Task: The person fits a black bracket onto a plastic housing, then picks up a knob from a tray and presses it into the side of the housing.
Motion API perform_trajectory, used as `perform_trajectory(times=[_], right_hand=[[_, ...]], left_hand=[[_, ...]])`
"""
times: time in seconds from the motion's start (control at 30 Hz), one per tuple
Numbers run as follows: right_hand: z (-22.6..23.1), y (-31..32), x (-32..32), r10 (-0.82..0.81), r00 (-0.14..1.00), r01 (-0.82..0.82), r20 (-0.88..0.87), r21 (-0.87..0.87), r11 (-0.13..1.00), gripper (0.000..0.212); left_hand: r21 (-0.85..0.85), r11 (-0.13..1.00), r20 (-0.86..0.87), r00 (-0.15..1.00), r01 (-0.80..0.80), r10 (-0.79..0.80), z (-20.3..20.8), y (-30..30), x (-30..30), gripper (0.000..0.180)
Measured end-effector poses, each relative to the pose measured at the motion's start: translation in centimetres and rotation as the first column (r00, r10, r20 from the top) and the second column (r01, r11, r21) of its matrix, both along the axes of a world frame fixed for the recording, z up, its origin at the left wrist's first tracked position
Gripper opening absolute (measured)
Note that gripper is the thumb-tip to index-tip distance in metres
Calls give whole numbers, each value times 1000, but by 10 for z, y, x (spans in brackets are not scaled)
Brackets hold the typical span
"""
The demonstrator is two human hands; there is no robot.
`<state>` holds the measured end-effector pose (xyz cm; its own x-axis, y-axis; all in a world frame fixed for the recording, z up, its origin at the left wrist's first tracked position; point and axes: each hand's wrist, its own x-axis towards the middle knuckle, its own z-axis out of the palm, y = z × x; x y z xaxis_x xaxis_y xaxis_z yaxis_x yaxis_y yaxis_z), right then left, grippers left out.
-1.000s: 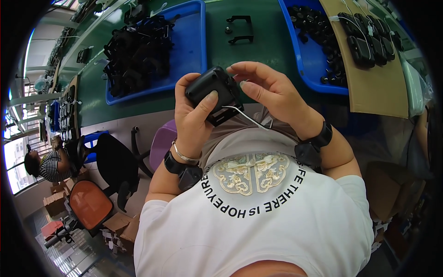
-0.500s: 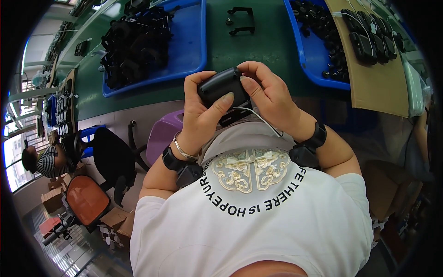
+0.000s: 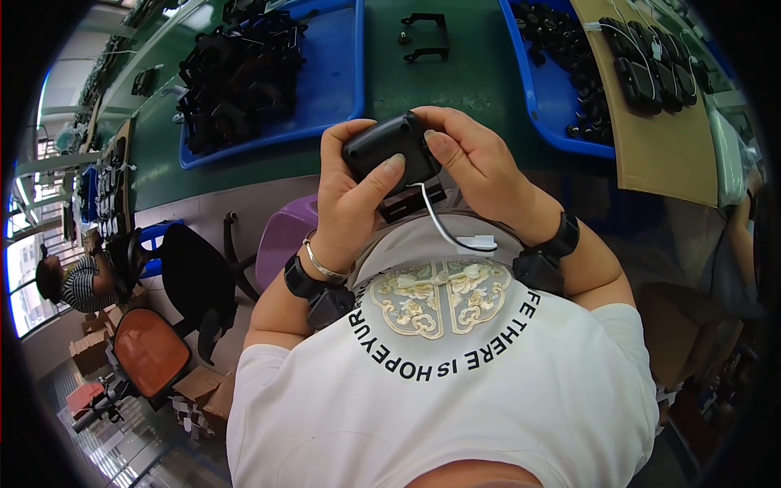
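Note:
A black rounded plastic device [image 3: 389, 146] sits between both hands, just in front of my chest at the near edge of the green table [image 3: 472, 73]. My left hand [image 3: 350, 195] wraps it from the left, thumb pressed on its top. My right hand [image 3: 480, 163] grips its right side, fingers curled over the far edge. A white cable [image 3: 443, 228] with a small white plug hangs down from under the device. A black bracket part shows below the device between my hands.
A blue tray [image 3: 325, 89] heaped with black parts lies far left, another blue tray [image 3: 553, 98] far right. Two black brackets [image 3: 425, 37] lie between them. Brown cardboard [image 3: 659, 122] holds several black devices. A purple stool [image 3: 281, 236], chairs and a seated person [image 3: 77, 281] are at left.
Both hands have lifted the device slightly and turned it; my left thumb now presses on its top, and the white cable hangs lower toward my chest.

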<state>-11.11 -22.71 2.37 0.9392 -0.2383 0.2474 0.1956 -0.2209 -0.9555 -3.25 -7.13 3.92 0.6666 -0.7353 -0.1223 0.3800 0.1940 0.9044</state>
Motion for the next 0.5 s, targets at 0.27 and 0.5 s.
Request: perform_trajectory(times=[0.27, 0.5], right_hand=[[-4, -1, -3, 77, 994, -53, -82, 263, 963, 35], [-8, -2, -4, 83, 993, -61, -82, 242, 968, 38]], left_hand=[[27, 1000, 18, 1000, 16, -16, 4, -4, 1, 45], [28, 999, 219, 976, -19, 12, -11, 1, 0, 45]])
